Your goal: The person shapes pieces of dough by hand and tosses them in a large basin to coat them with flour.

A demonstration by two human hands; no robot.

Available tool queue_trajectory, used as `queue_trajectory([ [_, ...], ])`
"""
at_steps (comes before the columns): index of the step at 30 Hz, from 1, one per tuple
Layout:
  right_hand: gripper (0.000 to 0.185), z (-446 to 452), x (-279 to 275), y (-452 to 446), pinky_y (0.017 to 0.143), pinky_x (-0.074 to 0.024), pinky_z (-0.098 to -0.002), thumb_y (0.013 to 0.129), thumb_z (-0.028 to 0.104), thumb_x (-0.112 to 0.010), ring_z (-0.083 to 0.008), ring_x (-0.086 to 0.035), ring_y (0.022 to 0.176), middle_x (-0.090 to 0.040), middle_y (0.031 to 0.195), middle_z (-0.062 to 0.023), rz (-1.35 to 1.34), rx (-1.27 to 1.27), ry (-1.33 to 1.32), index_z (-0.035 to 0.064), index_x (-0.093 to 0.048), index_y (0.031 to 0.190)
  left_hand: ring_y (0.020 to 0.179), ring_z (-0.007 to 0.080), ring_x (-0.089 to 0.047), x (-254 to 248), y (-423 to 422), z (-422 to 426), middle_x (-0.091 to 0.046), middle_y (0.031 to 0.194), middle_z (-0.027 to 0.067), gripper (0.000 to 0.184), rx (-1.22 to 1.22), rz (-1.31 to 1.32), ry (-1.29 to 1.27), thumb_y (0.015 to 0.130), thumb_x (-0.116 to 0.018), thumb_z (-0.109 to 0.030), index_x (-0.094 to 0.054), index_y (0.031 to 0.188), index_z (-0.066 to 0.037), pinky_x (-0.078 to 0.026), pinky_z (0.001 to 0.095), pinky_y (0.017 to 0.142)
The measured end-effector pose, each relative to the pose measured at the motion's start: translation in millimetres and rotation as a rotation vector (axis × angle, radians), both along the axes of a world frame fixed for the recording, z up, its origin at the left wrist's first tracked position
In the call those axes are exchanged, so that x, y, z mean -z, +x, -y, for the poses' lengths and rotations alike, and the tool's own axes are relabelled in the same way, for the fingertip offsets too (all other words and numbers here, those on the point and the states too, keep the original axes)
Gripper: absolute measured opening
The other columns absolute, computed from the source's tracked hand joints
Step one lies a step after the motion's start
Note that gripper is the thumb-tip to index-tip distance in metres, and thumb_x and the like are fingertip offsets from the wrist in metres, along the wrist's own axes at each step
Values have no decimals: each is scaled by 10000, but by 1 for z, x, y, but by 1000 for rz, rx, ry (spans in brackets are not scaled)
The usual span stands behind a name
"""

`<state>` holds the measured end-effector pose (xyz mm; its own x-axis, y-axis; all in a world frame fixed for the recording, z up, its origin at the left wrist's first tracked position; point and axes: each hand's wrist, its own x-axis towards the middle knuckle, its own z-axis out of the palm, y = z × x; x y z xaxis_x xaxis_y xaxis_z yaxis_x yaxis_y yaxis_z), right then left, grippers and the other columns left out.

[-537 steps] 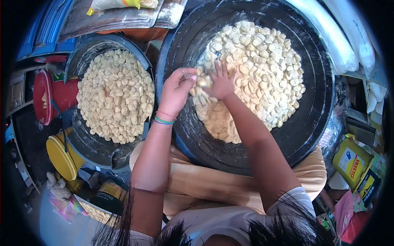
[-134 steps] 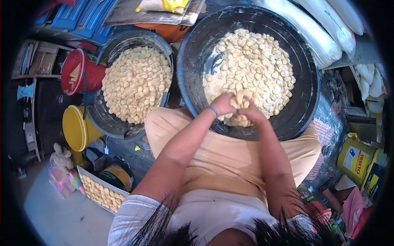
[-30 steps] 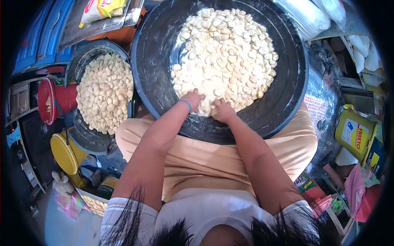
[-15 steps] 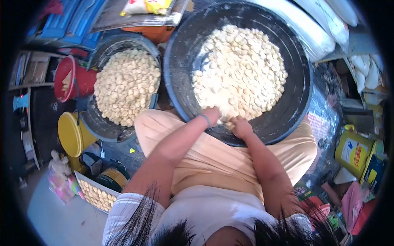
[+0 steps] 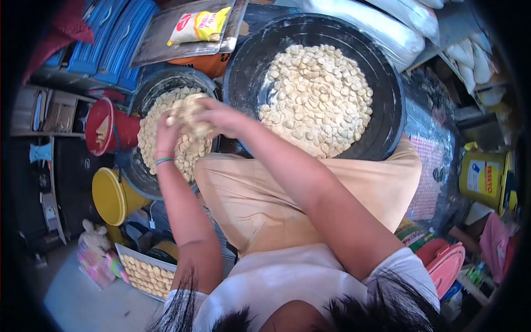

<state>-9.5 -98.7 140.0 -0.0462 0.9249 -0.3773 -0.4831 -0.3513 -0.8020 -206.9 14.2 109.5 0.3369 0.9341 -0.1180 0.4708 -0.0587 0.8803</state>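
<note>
Above the dark tub (image 5: 150,187) on the left, my left hand (image 5: 167,134) and my right hand (image 5: 225,118) cup a heap of small, pale, round dough pieces (image 5: 191,110) between them. My left hand wears a thin band at the wrist, and its fingers are curled at the heap's left side. The right-hand fingers close in from the other side. More dough pieces (image 5: 148,131) lie in the tub below, partly hidden by my hands. A big black basin (image 5: 387,83) at my knees holds many flat, round, flour-dusted dough pieces (image 5: 318,94).
A red bucket (image 5: 110,130) and a yellow bucket (image 5: 109,196) stand left of the tub. A yellow-and-white packet (image 5: 199,27) lies on a tray (image 5: 146,47) behind. White sacks (image 5: 359,27) lie behind the basin. A box of round biscuits (image 5: 146,276) sits at lower left.
Both hands have moved from the near edge of the black basin to above the left tub, and now hold a heap of dough pieces. The view has shifted slightly.
</note>
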Motion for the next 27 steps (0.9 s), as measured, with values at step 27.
queue_trajectory([
  [27, 545, 252, 276, 192, 867, -473, -408, 670, 237, -711, -358, -609, 956, -610, 1063, -257, 396, 393, -823, -53, -574, 1112, 1199, 368, -483, 286, 285, 84, -449, 1342, 215, 722, 524, -968, 84, 842, -508, -582, -385, 1372, -107, -407, 424, 980],
])
